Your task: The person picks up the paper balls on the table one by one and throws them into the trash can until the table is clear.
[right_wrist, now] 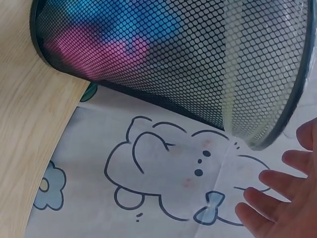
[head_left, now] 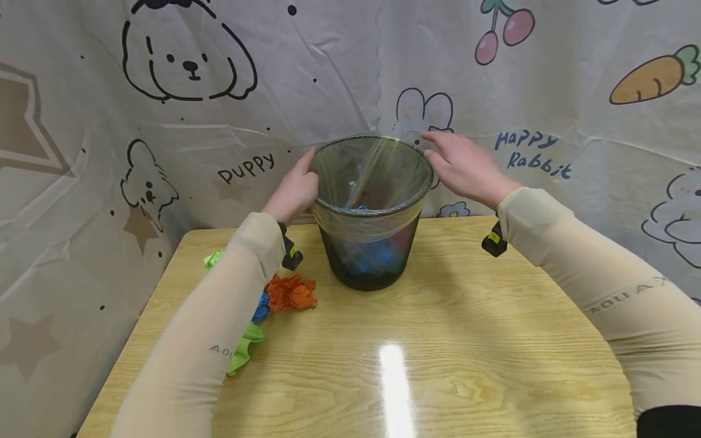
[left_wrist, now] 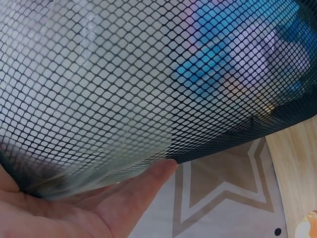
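Observation:
A black mesh waste bin stands upright towards the back of the table, between my two hands. A thin, clear plastic bag lines it and is folded out over the rim. Crumpled blue paper and pink paper show through the mesh near the bottom. My left hand is at the bin's left side, its straight fingers touching the outside by the rim. Beside the right of the rim, my right hand has its fingers extended and spread, apart from the bin in the right wrist view.
Crumpled orange paper, blue paper and green paper lie on the wooden table by my left forearm, which partly hides them. A printed cloth hangs close behind the bin and along the left.

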`<state>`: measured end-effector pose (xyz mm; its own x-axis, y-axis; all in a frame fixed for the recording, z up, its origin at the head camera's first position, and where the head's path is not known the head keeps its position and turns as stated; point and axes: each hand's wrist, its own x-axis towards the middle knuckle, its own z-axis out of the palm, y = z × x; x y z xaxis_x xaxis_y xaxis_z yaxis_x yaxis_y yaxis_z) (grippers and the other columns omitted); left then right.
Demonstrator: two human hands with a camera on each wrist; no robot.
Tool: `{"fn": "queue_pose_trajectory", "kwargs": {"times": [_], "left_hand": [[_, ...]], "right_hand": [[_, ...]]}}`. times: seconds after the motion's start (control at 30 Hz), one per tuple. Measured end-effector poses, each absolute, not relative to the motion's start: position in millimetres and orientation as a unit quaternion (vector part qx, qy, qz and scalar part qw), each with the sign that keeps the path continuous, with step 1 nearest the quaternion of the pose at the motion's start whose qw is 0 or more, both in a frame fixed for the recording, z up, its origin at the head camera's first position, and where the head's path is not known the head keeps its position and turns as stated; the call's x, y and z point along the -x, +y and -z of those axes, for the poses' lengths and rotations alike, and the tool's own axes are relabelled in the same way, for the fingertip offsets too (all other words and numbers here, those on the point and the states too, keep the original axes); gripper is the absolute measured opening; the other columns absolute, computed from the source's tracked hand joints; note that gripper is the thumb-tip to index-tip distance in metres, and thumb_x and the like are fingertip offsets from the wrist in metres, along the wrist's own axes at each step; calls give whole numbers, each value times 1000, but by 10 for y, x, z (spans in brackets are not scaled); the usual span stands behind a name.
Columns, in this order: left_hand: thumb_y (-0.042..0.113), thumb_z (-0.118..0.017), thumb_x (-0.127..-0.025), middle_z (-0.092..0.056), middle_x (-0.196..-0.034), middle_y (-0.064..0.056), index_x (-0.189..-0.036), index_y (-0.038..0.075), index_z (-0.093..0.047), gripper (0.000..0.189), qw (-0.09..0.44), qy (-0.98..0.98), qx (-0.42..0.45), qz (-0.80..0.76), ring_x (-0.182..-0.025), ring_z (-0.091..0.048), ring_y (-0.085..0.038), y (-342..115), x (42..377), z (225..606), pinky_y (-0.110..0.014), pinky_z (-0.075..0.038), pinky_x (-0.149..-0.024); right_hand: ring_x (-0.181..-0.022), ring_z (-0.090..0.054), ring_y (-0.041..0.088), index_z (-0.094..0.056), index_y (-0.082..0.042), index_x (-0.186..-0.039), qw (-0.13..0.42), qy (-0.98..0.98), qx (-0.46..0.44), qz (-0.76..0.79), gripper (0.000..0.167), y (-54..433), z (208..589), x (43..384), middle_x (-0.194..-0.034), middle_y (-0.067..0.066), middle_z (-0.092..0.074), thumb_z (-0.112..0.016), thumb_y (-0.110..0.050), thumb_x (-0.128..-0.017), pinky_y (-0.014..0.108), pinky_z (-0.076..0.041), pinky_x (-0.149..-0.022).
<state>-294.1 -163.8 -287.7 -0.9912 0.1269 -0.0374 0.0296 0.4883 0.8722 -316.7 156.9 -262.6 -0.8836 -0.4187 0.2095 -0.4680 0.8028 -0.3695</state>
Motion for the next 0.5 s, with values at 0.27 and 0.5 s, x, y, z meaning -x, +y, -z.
{"fn": "queue_pose_trajectory", "kwargs": {"times": [0.27,0.5], "left_hand": [[12,-19,-106,-2,-172,1,-166,30,-2,65,50,855,-50,-513,-45,-26,-10,-1655,2939,2891,-29,-37,-50],[12,-21,-106,-2,-172,2,-167,28,-3,65,47,859,-57,-507,-57,-33,-15,-1615,2919,2893,-31,-37,-55]], "right_hand": [[-153,-22,32,-24,-9,-164,42,-944,-239,-225,58,1497,2650,3195,-167,12,-26,-29,-32,-110,48,-17,-123],[-153,-20,31,-21,-9,-164,20,-940,-237,-243,61,1427,2658,3202,-168,11,-23,-29,-32,-109,48,-16,-123]]}}
